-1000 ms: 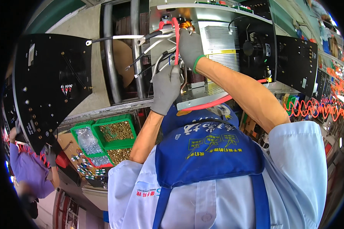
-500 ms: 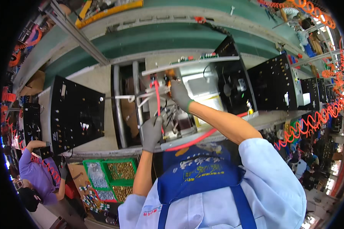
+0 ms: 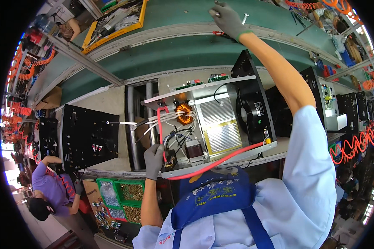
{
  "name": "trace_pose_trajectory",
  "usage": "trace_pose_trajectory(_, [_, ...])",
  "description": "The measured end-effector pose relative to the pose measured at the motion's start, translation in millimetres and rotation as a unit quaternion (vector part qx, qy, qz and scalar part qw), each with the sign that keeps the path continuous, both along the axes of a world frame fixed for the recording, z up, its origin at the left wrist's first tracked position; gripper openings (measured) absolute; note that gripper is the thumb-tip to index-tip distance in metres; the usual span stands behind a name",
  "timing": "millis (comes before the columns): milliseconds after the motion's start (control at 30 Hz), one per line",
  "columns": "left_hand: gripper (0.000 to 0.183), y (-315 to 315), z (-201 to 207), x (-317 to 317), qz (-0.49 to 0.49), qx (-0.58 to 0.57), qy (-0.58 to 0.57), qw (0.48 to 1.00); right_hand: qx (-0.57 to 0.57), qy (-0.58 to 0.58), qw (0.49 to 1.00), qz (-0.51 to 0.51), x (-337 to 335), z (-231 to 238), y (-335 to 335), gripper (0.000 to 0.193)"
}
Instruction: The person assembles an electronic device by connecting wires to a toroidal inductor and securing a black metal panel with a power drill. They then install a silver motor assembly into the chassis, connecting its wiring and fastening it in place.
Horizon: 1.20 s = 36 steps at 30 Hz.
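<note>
Hazards (judged):
- Short red cable (image 3: 160,126): could spring out of place, should the left hand (image 3: 154,161) shift.
- White leads (image 3: 154,118): could snag on the rollers (image 3: 131,124), since they overhang the left end.
- Copper coil (image 3: 183,113): winding could be scratched by a dropped tool.

Item: open metal chassis (image 3: 226,83), on the pale bench (image 3: 104,96), in front of the person. Silver walls; finned heat sink (image 3: 218,120); black fan (image 3: 245,113) at right; dark red transformer (image 3: 194,150) near the front; long red cable (image 3: 224,160) bowed along the near edge.

Hands, grey-gloved:
- Left: fingers bent at the short red cable's lower end; whether pinching, cannot tell.
- Right hand (image 3: 228,20): extended over the green surface (image 3: 174,50) beyond, fingers curled; contents, if any, cannot tell.
</note>
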<state>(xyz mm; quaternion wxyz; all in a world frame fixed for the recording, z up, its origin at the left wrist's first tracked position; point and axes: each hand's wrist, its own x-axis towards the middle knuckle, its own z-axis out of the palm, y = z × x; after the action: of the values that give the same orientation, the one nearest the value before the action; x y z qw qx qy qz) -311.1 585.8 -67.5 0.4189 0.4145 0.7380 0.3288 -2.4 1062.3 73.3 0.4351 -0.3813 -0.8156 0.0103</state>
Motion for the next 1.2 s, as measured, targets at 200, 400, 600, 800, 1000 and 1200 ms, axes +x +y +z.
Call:
trace_pose_trajectory(200, [0.029,-4,-10,-1,0.034,0.012,0.032,0.999,-0.153,-0.179,0.972,-0.021,-19,-25,53,0.043])
trace_pose_trajectory(400, [0.027,-2,-7,1,0.027,0.015,0.031,0.999,-0.009,-0.164,0.984,-0.064,-21,-45,19,0.031])
trace_pose_trajectory(600, [0.026,-6,-10,-2,0.011,0.02,0.04,0.999,-0.186,-0.479,0.818,0.259,-13,-75,-201,0.017])
trace_pose_trajectory(800, [0.026,0,-4,1,-0.021,0.045,0.074,0.996,-0.109,-0.513,0.845,0.108,1,-243,-220,0.022])
trace_pose_trajectory(1000, [0.028,-9,-14,-5,0.007,0.064,0.054,0.996,-0.19,-0.566,0.789,0.14,20,-203,-238,0.017])
trace_pose_trajectory(1200, [0.031,-5,0,5,0.001,0.059,0.077,0.995,-0.184,-0.499,0.845,0.058,88,-132,-257,0.024])
